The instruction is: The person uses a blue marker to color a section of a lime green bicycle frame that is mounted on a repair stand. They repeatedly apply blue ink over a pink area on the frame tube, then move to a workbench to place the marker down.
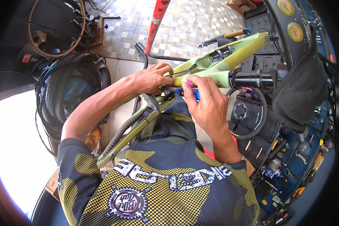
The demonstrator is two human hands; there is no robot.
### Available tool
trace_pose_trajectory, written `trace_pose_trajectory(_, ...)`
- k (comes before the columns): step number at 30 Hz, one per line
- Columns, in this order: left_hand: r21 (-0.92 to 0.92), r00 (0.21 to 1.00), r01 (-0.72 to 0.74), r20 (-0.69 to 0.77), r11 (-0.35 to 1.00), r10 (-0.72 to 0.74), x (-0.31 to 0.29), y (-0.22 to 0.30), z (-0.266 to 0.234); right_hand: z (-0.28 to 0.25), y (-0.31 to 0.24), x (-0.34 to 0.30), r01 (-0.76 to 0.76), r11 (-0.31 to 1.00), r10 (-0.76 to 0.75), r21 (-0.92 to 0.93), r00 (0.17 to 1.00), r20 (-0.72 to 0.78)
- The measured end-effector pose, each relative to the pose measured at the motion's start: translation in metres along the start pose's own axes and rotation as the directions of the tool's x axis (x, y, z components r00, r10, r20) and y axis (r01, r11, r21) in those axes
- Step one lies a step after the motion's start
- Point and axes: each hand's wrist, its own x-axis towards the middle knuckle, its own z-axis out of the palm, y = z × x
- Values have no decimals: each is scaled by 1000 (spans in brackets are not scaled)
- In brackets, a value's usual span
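Note:
A green and yellow bicycle frame [235, 56] lies across in front of me, clamped at the right. My left hand [151, 80] rests over the frame's middle, its fingers bent round the tube; the fingertips are partly hidden. My right hand [210, 101] is closed on a blue-handled tool [196, 94], held just below the tube. A dark shaft points left from the handle toward the frame's joint, where the tip is hard to make out. A small pink part shows by my right thumb and forefinger. The rear stays [135, 130] run down toward my left side.
A red stand post [154, 28] rises beyond the frame. Several tyres [69, 84] hang at the left near a wheel rim [30, 34]. At the right are a black cloth [301, 90], a wheel [261, 116] and a blue tool board [290, 158] with many tools.

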Motion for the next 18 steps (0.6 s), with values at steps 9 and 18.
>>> trace_pose_trajectory(9,84,998,49,-38,995,-46,-2,8,-6,0,1,-11,39,990,-30,139,998,-64)
trace_pose_trajectory(18,17,994,106,-36,994,-106,-3,1,-3,4,-3,-12,-50,985,58,165,997,-44)
